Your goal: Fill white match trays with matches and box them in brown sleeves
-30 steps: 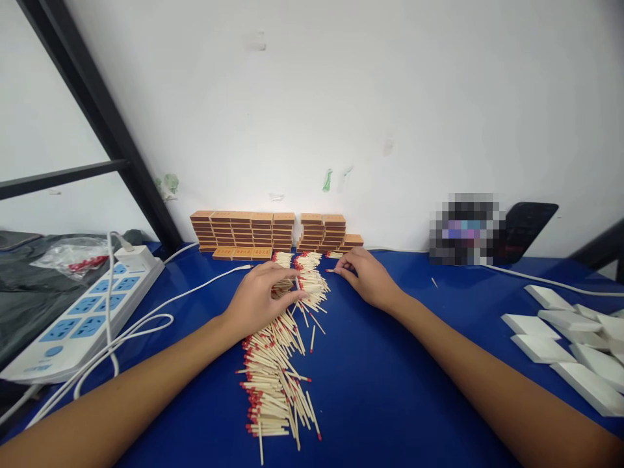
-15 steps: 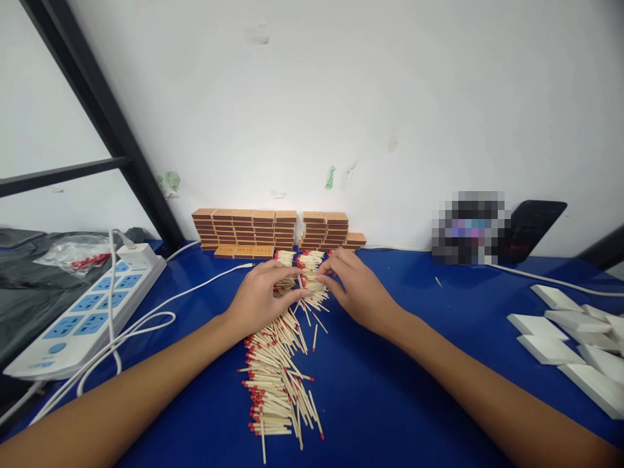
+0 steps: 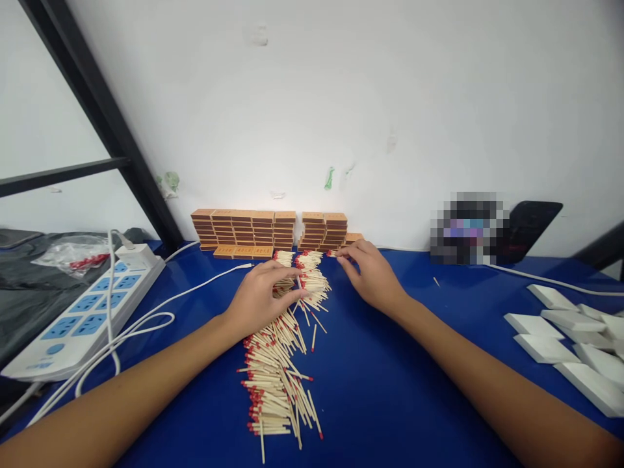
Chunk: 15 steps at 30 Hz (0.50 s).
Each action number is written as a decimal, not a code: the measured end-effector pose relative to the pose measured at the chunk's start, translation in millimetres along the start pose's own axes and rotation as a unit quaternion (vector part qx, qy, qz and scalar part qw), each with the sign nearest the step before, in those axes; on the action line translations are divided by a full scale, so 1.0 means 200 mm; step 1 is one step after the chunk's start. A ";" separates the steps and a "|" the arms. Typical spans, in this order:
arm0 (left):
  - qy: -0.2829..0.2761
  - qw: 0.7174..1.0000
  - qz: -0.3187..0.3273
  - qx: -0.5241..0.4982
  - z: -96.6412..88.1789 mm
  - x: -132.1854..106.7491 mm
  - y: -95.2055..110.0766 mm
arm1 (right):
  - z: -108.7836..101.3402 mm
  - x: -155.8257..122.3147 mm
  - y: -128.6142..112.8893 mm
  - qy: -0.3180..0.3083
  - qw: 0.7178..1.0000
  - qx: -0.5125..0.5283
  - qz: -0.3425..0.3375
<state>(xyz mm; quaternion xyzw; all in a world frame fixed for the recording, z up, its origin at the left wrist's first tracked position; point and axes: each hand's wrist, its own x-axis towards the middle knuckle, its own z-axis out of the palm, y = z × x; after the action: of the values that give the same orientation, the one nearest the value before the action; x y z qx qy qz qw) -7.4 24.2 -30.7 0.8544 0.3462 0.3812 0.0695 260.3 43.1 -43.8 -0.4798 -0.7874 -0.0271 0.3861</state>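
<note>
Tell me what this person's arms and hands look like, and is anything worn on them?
No sleeves show: the left forearm and right forearm are bare up to the frame's edge. The left hand and right hand wear no gloves, and no ring, watch or bracelet shows.

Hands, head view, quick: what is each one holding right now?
Left hand: closed around a match bundle atop the loose pile.
Right hand: fingertips pinched on a few matches, beside the matchbox stacks.
</note>
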 end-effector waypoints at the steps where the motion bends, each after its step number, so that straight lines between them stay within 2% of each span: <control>1: 0.000 1.000 0.000 0.002 0.00 0.00 0.00 | 0.00 0.00 0.05 -0.009 1.000 -0.011 0.005; 4: 0.000 1.000 0.000 0.007 0.00 0.00 0.00 | 0.01 -0.01 0.16 -0.046 0.998 -0.031 0.007; 6: 0.002 1.000 0.000 0.005 0.00 0.00 0.00 | 0.02 -0.01 0.19 -0.066 0.997 -0.043 0.003; 15: 0.002 1.000 0.004 0.005 0.00 0.00 0.00 | 0.02 -0.02 0.15 -0.072 0.996 -0.049 0.002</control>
<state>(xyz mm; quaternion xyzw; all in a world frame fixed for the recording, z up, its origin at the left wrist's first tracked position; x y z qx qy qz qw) -7.6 23.6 -30.0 0.8553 0.3450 0.3813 0.0630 282.7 58.5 -57.9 -0.5010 -0.8095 -0.0306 0.3046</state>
